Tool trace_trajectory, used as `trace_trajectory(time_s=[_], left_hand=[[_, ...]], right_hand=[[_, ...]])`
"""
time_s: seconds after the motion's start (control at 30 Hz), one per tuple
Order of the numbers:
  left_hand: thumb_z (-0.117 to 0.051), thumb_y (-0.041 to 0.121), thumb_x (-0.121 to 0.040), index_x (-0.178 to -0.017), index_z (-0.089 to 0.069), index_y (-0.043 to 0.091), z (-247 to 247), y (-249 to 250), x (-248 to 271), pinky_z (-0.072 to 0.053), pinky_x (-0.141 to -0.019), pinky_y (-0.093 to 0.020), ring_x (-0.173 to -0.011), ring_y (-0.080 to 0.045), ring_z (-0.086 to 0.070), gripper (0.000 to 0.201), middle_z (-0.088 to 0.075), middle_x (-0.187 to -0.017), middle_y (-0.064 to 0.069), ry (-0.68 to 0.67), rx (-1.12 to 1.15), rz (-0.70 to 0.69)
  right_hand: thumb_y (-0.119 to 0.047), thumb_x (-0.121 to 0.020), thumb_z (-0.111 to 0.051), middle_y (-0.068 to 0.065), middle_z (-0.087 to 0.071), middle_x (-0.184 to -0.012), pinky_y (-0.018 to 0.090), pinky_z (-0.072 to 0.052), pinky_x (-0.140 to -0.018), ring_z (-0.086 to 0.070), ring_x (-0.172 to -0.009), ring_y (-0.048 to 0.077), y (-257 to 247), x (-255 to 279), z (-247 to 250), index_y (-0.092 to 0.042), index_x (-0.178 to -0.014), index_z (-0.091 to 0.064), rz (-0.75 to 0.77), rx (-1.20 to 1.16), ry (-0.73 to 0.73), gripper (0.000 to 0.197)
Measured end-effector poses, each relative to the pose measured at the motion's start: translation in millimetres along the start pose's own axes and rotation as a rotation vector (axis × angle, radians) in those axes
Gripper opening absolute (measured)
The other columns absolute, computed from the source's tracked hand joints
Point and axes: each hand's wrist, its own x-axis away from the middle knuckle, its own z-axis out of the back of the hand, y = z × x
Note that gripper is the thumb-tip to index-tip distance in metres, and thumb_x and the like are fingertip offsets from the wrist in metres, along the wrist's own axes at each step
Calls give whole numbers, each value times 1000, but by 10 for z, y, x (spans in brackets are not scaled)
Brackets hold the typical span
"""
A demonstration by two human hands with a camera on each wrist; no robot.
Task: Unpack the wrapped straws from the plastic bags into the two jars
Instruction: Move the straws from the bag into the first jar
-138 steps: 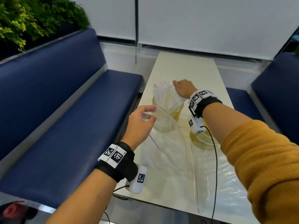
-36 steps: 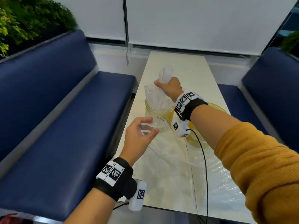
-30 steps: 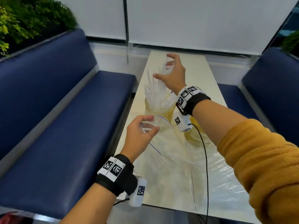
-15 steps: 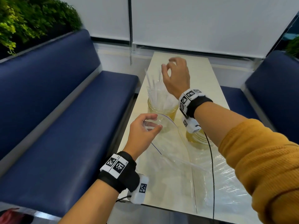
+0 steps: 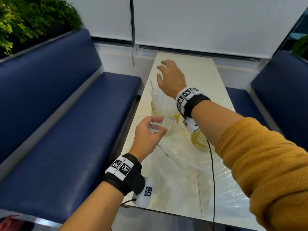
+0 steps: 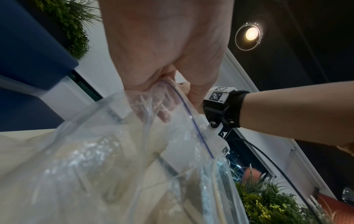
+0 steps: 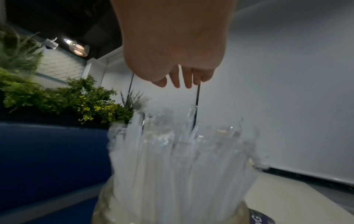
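Note:
A glass jar (image 5: 165,114) on the table holds a bundle of clear-wrapped straws (image 5: 160,97) that stand upright and fan out (image 7: 182,159). My right hand (image 5: 160,72) hovers just above their tips, fingers relaxed and holding nothing (image 7: 182,81). My left hand (image 5: 158,126) pinches the open mouth of a clear zip bag (image 5: 175,155), lifting it off the table; the fingers grip the rim (image 6: 166,91). One wrapped straw (image 5: 191,165) lies inside that bag. A second jar (image 5: 200,142) stands to the right, mostly hidden behind my right wrist.
The narrow cream table (image 5: 191,72) runs away from me between two blue benches (image 5: 66,122) (image 5: 275,97). Another flattened clear bag (image 5: 233,189) lies at the near right. A black cable (image 5: 213,180) hangs from my right wrist across the table.
My right hand let go of the straw bundle in the jar and rose above it; the straws spread out. My left hand kept its hold on the bag mouth.

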Motion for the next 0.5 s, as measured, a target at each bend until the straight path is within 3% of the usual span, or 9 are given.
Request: trace_trajectory(time_s=[0.07, 0.13, 0.2, 0.23, 0.3, 0.37, 0.43, 0.5], left_hand=[[-76, 15, -88, -119, -66, 18, 2, 9, -1, -54, -76, -10, -93, -7, -72, 33, -68, -117, 9, 1, 5, -3], [-76, 14, -88, -118, -67, 18, 17, 10, 2, -55, -78, -14, -93, -7, -72, 32, -68, -117, 9, 3, 11, -7], [-76, 13, -88, -118, -67, 17, 31, 4, 0, -55, -78, -14, -93, -7, -72, 32, -68, -117, 9, 3, 17, -10], [-75, 12, -89, -119, -67, 17, 38, -1, 0, -55, -78, -13, -93, -7, -71, 32, -68, -117, 9, 3, 20, -12], [-73, 10, -89, -119, -66, 16, 42, -15, -7, -54, -77, -11, -94, -9, -71, 31, -68, -117, 8, 5, 16, -13], [-71, 7, -90, -119, -67, 16, 28, -30, -16, -53, -76, -9, -94, -10, -71, 31, -68, -118, 8, 5, 0, -7], [-67, 2, -90, -119, -67, 16, 8, -43, -36, -54, -76, -11, -95, -12, -71, 33, -69, -118, 6, 0, -10, -6], [-62, -4, -88, -121, -67, 16, -8, -51, -50, -56, -75, -16, -97, -13, -72, 39, -68, -118, 5, -11, -19, -10]], right_hand=[[-26, -103, -38, 13, -57, -127, 35, -44, -96, -53, -118, 27, 104, -36, 9, -4, -123, -58, -46, -12, -112, 36], [-23, -106, -28, 19, -59, -105, 36, -42, -79, -55, -97, 32, 173, 13, -29, -3, -93, -56, -57, 34, -414, 37], [-20, -107, -23, 21, -56, -93, 36, -39, -74, -52, -85, 32, 213, 95, -54, -4, -83, -44, -60, 93, -546, 35], [-21, -107, -22, 22, -60, -96, 38, -41, -78, -55, -86, 32, 214, 121, -69, -4, -90, -48, -52, 119, -487, 35], [-29, -106, -23, 17, -64, -117, 43, -44, -95, -60, -105, 35, 136, 136, -79, -4, -118, -57, -61, 69, -267, 44], [-33, -105, -27, 15, -52, -143, 44, -37, -110, -50, -130, 31, 5, 123, -110, -6, -143, -46, 41, -45, -131, 50], [-31, -105, -31, 14, -41, -154, 43, -32, -115, -41, -140, 29, -153, 129, -108, -5, -149, -41, 182, -54, -145, 52], [-32, -106, -30, 12, -32, -160, 44, -27, -118, -34, -145, 26, -236, 197, -150, -6, -148, -41, 211, 58, -286, 51]])
